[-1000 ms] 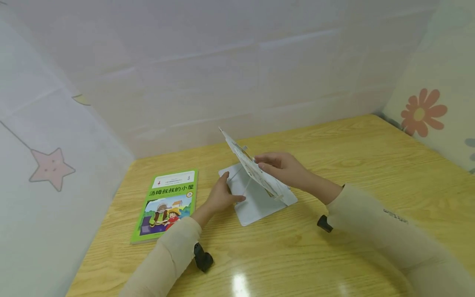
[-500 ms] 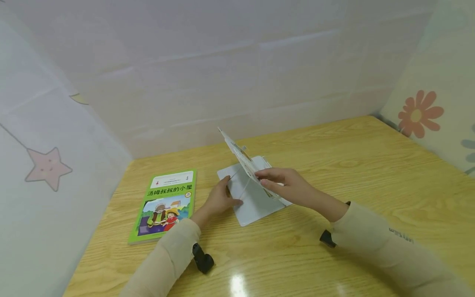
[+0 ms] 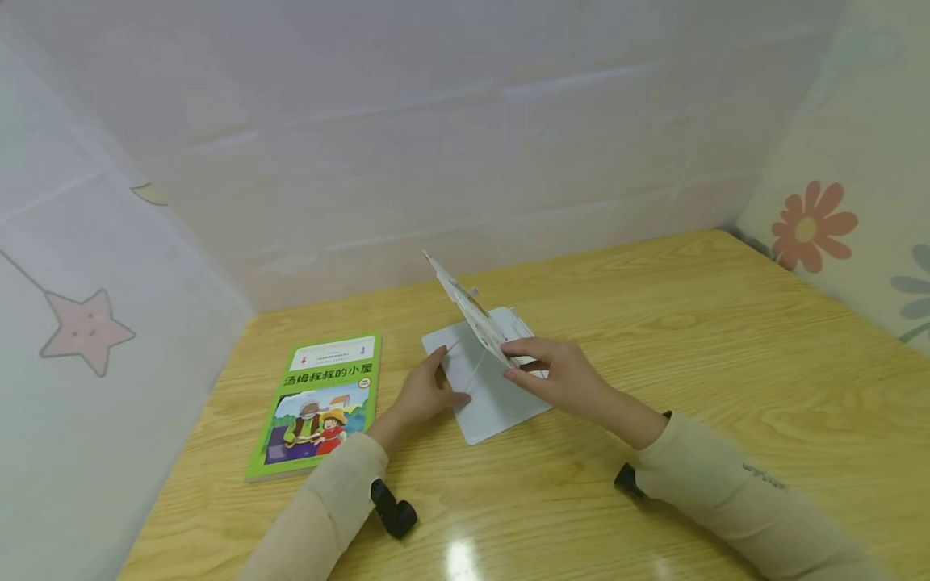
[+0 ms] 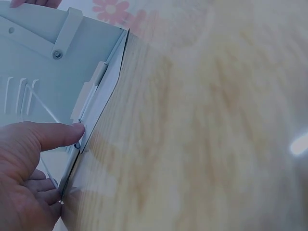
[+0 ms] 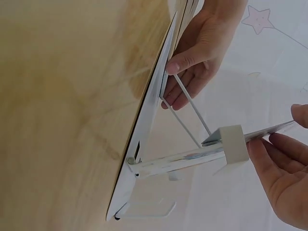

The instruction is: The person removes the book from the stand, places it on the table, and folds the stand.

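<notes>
A white metal book stand (image 3: 501, 407) stands on the wooden table, its panel (image 3: 468, 307) tilted up from the flat base. Two thin wire legs (image 5: 192, 108) run between base and panel. My left hand (image 3: 425, 391) holds the base's left edge, its thumb by the wire's end and several fingers on the edge. With thumb and fingers on opposite sides, my right hand (image 3: 563, 375) pinches a thin plate at the panel's near lower part. A bent white bracket (image 5: 233, 144) sticks out beside those fingertips in the right wrist view. The panel's far face is mostly hidden.
Left of the stand lies a green-bordered children's book (image 3: 312, 411), cover up, beside my left forearm. A pale cloth wall (image 3: 465, 145) rises behind the table (image 3: 697, 347). Black camera mounts (image 3: 392, 508) hang from both wrists.
My right hand has slid down along the panel towards its near lower end and pinches there. The left hand keeps its place on the base; the panel's tilt looks the same.
</notes>
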`<action>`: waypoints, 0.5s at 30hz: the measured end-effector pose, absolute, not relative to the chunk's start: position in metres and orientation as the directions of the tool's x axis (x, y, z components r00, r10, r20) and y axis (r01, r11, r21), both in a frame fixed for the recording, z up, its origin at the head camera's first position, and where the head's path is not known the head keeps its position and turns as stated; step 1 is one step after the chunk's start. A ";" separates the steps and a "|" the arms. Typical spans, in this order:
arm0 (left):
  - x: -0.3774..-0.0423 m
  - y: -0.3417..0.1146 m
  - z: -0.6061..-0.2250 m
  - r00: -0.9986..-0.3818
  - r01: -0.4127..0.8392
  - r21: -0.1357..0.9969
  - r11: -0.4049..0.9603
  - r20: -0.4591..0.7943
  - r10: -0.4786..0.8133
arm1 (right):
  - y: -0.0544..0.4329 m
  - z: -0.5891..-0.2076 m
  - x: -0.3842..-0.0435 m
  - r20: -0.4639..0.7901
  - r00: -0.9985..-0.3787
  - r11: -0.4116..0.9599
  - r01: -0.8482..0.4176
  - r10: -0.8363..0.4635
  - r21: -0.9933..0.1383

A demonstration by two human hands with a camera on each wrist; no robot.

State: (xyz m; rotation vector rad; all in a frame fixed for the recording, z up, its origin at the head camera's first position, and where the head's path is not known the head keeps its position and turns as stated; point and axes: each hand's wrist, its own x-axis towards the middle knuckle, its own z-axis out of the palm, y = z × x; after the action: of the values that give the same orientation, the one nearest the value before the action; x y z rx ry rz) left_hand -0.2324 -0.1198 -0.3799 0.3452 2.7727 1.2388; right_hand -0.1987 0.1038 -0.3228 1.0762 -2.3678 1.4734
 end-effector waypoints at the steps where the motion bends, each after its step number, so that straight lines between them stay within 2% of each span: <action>1: -0.232 -0.120 -0.380 -0.971 0.169 0.744 0.647 0.014 0.237 | 0.103 -0.323 -0.198 0.477 -0.733 0.261 -0.642 -0.485 -0.721; 15: -0.231 -0.120 -0.379 -0.970 0.177 0.747 0.641 0.023 0.241 | 0.101 -0.325 -0.192 0.550 -0.699 0.282 -0.700 -0.456 -0.656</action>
State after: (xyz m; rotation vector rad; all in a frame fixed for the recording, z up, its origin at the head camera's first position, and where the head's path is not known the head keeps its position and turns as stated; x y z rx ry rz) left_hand -0.2310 -0.1204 -0.3786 0.3535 2.7739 1.2497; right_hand -0.1923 0.1007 -0.3247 1.0639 -2.2980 1.3804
